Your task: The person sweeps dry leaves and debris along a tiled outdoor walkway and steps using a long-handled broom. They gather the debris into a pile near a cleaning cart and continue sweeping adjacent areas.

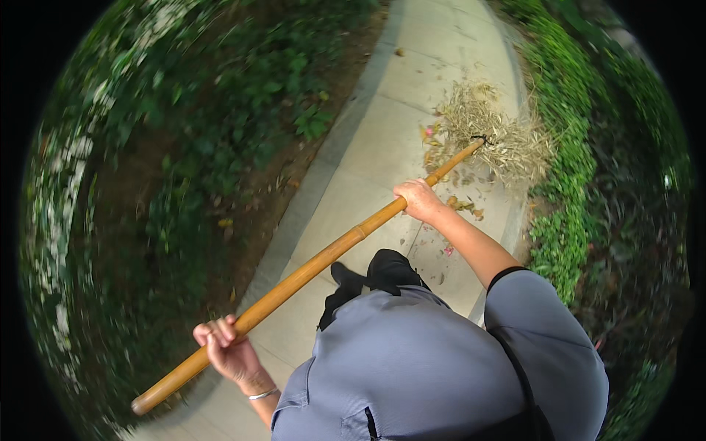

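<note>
A broom of dry twigs (pixel 510 146) with a long bamboo handle (pixel 309 270) lies across the view, its bristle head down on the paved path near the right edge. My right hand (pixel 419 199) is closed round the handle towards the bristles. Lower left, my left hand (pixel 227 344) grips the same handle near its butt end, with a bangle on that wrist. Dry leaves (pixel 465 206) lie on the paving just below the bristles. Yellowish leaves and a pink blossom (pixel 429 132) are against the head's left side, and another pink petal (pixel 448 251) lies nearer my feet.
The concrete path (pixel 358 182) curves away ahead between darker edging strips. A planted bed with bare soil and leafy shrubs (pixel 220 127) borders it on the left. Low green ground cover (pixel 562 231) runs along the right edge, beside darker plants.
</note>
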`<state>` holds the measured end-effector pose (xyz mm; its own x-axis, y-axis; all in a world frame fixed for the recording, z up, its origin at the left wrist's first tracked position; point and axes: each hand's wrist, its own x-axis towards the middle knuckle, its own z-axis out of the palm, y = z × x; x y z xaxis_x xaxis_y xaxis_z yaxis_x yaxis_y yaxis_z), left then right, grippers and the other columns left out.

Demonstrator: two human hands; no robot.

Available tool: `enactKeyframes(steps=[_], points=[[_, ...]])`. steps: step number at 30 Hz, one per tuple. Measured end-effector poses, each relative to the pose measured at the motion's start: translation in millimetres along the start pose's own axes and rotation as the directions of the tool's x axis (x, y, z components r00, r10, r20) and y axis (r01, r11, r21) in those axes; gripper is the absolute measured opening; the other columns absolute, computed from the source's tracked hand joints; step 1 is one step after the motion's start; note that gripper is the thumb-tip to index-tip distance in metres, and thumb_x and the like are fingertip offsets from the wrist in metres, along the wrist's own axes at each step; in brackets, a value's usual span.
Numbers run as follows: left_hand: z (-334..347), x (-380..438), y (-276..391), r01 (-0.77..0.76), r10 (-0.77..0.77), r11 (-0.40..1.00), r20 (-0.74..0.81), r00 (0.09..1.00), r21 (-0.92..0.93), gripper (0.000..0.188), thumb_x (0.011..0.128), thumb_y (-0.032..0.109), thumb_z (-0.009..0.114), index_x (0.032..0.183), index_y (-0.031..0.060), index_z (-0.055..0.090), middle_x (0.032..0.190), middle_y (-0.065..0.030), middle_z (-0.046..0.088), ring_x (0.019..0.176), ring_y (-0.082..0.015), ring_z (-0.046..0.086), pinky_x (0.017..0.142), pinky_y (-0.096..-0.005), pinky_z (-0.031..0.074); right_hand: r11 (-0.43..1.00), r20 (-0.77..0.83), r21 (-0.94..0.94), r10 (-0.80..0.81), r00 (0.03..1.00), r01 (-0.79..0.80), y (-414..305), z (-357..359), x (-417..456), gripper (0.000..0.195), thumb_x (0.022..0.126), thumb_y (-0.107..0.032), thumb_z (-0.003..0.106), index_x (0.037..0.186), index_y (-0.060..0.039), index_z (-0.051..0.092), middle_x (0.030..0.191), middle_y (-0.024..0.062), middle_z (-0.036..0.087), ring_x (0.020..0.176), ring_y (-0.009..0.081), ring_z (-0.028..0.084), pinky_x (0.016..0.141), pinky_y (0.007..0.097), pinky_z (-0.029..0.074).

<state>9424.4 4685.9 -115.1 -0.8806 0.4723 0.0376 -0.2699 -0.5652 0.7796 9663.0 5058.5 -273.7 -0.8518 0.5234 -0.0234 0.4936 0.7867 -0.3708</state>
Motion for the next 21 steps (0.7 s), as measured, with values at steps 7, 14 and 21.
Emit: enactKeyframes(steps=[7, 14, 21], points=[[175.4, 157.0, 24.3, 0.153, 0.229, 0.898, 0.735, 0.638, -0.413, 0.025, 0.072, -0.003, 0.064, 0.07, 0.0092, 0.042, 0.047, 0.0002, 0.047, 0.04, -0.0088, 0.048, 0.041, -0.0227, 0.043, 0.899, 0.393, 0.31, 0.176, 0.903, -0.31, -14.4, -124.1, -29.7, 0.026, 0.066, -0.03, 0.074, 0.079, -0.0119, 0.059, 0.072, 0.0075, 0.062, 0.073, 0.0261, 0.062, 0.066, 0.0394, 0.046], [389.0, 225.8, -101.6, 0.62, -0.011, 0.74, 0.916, 0.401, -0.262, 0.014, 0.08, 0.001, 0.059, 0.083, 0.0037, 0.045, 0.051, 0.0012, 0.041, 0.041, -0.0089, 0.04, 0.043, -0.0235, 0.042, 0.633, -0.102, 0.591, 0.673, 0.732, -0.5, -15.6, -107.0, -50.7, 0.027, 0.068, -0.032, 0.07, 0.084, -0.0115, 0.062, 0.077, 0.0107, 0.063, 0.076, 0.0308, 0.06, 0.067, 0.0388, 0.047], [500.8, 177.5, -267.9, 0.814, -0.204, 0.496, 0.952, -0.23, 0.303, 0.012, 0.086, 0.013, 0.056, 0.085, 0.0065, 0.047, 0.044, 0.0063, 0.035, 0.033, -0.0052, 0.031, 0.032, -0.0214, 0.028, 0.252, -0.133, 0.754, 0.963, 0.234, -0.606, 1.1, -36.0, -84.1, 0.016, 0.068, -0.017, 0.068, 0.082, -0.0116, 0.061, 0.076, 0.0109, 0.062, 0.074, 0.0311, 0.059, 0.065, 0.0381, 0.047]])
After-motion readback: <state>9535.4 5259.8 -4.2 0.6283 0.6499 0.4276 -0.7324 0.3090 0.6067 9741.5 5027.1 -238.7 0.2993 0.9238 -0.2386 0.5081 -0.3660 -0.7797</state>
